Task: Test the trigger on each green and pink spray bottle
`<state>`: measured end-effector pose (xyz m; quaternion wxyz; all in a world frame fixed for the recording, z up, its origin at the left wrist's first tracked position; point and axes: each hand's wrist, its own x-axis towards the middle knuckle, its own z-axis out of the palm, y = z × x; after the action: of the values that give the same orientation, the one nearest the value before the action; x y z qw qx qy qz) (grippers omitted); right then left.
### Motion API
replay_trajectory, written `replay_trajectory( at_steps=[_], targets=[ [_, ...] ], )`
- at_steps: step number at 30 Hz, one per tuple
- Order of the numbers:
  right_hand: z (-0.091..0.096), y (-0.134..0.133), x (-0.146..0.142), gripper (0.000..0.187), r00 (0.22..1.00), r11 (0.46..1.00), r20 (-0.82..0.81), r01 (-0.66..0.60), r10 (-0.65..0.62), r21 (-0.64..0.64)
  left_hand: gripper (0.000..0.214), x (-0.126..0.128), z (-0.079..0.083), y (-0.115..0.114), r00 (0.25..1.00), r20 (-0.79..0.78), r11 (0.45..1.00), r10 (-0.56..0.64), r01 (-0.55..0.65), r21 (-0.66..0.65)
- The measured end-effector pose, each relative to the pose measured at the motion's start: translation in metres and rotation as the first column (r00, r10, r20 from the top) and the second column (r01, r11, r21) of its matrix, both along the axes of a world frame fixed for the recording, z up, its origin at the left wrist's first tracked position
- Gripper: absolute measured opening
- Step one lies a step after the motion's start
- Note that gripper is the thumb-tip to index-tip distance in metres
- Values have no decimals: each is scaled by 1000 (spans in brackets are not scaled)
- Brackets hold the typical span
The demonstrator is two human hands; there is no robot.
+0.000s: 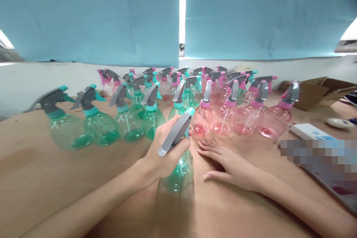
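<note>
Your left hand (169,165) is grasping a green spray bottle (178,180), fingers wrapping around it just under the grey-and-teal trigger head. The bottle is standing roughly upright at the near middle of the worktop (69,182), nozzle pointing away from you and a little right; whether its base is touching the surface, you cannot tell. Your right hand (232,163) is gripping nothing: palm facing down, fingers spreading loosely, tips pointing toward the held bottle from just beside it.

Ahead of you, a front row is running across. Five green bottles (102,128) with teal collars are standing left to centre, the last one partly hiding behind your left hand. Four pink bottles (248,121) are continuing the row rightward. Behind them, more bottles with pink or teal trims are crowding together, many overlapping.

Far right: an open cardboard box (315,93) is sitting near the wall, a white computer mouse (338,123) is lying nearer, and a flat white box (306,131) is resting closer still. Blue sheets (89,15) are hanging behind everything.
</note>
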<state>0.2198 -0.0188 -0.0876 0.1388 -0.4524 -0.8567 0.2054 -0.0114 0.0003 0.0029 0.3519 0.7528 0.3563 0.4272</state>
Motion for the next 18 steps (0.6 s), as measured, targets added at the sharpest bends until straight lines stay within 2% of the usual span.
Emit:
replay_trajectory(
  at_steps=[4,12,18],
  targets=[
    [0,0,0,77,1000,1000,-4,1,-1,4,8,0,1,1,1000,-15,1000,-12,12,26],
    [-1,0,1,77,1000,1000,-16,-1,1,-5,11,3,0,0,998,-31,994,56,-53,97],
    [-1,0,1,77,1000,1000,-7,-4,4,0,26,6,-2,0,1000,23,998,19,-20,53]
  ],
)
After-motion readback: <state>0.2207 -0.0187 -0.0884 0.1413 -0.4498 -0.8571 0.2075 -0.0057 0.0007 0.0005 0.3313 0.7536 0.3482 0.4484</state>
